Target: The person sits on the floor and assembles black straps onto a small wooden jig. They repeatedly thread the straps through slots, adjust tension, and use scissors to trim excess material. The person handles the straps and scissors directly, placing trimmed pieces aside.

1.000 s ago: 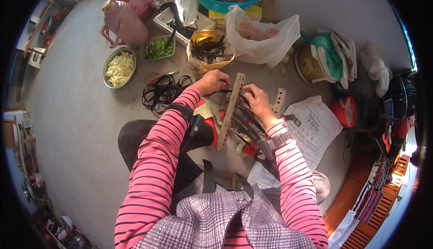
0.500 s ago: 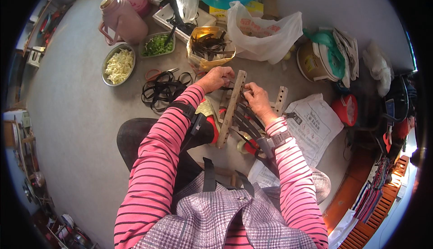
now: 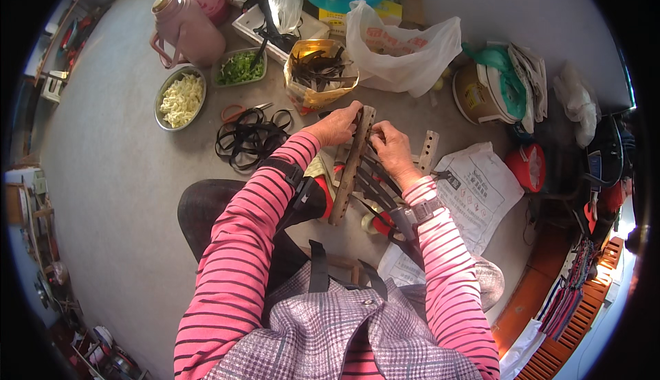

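A narrow wooden bar (image 3: 350,177) with a row of holes stands tilted between my hands, with black straps (image 3: 375,189) fixed along its right side. My left hand (image 3: 337,127) is closed against the bar's left side near its far end; what its fingers hold is hidden. Across from it, my right hand (image 3: 392,146) pinches a dark strap close to the bar's holes. A second holed wooden bar (image 3: 428,147) shows beyond my right hand. To the left, a tangled coil of black strap (image 3: 249,139) lies beside red-handled scissors (image 3: 237,112).
A yellow container (image 3: 302,94) of dark strips stands ahead, near a white plastic bag (image 3: 405,60). Farther left are a bowl of pale chopped food (image 3: 165,120), a tray of chopped greens (image 3: 227,81) and pink flasks (image 3: 196,39). A printed white sack (image 3: 485,194) lies right.
My left hand has moved slightly right and toward me, coming up against the bar. My right hand has shifted only a little, staying by the holes.
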The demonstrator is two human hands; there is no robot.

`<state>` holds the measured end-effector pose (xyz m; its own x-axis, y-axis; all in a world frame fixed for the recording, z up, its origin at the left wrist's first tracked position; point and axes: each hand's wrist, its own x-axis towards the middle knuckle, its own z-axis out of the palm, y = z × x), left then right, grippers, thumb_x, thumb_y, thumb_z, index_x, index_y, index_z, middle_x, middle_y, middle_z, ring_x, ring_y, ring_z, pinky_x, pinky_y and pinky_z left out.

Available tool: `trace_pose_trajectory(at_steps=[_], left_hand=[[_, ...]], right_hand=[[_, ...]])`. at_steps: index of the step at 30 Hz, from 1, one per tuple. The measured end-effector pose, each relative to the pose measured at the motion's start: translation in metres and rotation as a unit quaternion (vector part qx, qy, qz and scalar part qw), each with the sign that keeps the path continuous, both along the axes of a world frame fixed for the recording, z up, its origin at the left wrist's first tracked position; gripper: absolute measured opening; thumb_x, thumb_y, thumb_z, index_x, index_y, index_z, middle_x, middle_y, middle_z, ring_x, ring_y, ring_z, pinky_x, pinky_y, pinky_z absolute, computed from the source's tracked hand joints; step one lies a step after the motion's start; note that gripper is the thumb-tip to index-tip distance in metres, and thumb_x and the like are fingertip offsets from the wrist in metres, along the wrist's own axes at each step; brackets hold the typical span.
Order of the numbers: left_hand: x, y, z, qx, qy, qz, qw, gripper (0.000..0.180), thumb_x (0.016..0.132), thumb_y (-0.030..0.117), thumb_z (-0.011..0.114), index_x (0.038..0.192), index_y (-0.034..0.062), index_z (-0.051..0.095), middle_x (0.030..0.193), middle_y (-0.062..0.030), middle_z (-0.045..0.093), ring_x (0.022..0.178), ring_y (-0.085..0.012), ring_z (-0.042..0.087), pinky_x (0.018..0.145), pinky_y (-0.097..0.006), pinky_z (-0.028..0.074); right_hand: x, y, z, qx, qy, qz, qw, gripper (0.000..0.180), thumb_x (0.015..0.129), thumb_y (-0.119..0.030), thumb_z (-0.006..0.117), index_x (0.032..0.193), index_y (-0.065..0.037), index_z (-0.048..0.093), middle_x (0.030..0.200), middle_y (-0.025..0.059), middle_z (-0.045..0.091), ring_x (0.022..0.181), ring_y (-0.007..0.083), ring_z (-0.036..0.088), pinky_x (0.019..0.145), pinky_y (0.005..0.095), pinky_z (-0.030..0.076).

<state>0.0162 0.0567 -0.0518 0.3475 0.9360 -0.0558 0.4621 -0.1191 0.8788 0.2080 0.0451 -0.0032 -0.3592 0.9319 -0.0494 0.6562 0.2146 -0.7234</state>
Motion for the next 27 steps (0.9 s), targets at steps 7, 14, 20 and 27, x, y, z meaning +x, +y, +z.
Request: trace_pose_trajectory(at_steps=[7,14,20,27], left_hand=[[-0.001,0.003,0.002,0.019,0.012,-0.007,1.0,0.032,0.08,0.003,0.05,0.111,0.0007,0.043,0.093,-0.0245,0.06,0.094,-0.0447,0.056,0.08,-0.046,0.045],[-0.028,0.003,0.002,-0.054,0.022,-0.035,0.998,0.018,0.081,0.016,0.057,0.089,0.0005,0.063,0.081,-0.0166,0.065,0.081,-0.0326,0.063,0.075,-0.038,0.049],[-0.027,0.004,-0.003,-0.058,0.026,-0.037,0.997,0.016,0.082,0.016,0.059,0.086,0.0009,0.064,0.073,-0.014,0.063,0.072,-0.0255,0.06,0.071,-0.035,0.048],[-0.028,0.002,0.005,-0.083,0.028,-0.041,0.995,0.019,0.08,0.019,0.06,0.088,0.0028,0.066,0.084,-0.0167,0.066,0.083,-0.0319,0.063,0.078,-0.037,0.049]], right_hand=[[-0.002,0.01,-0.001,0.104,-0.121,0.078,0.984,0.013,0.081,-0.016,0.061,0.089,-0.007,0.057,0.089,0.0119,0.063,0.083,0.0353,0.061,0.07,0.0444,0.047],[0.027,0.012,0.021,0.058,-0.038,0.032,0.997,0.011,0.079,-0.011,0.061,0.078,-0.002,0.057,0.074,0.0135,0.061,0.069,0.0329,0.06,0.063,0.0367,0.046],[0.017,0.005,0.024,0.181,-0.2,0.098,0.958,0.013,0.081,-0.012,0.059,0.091,-0.006,0.054,0.086,0.0112,0.06,0.085,0.033,0.061,0.072,0.042,0.05],[0.01,0.013,0.008,0.155,-0.229,0.187,0.943,0.013,0.078,-0.006,0.054,0.09,-0.008,0.052,0.081,0.012,0.062,0.077,0.0351,0.062,0.065,0.0452,0.05]])
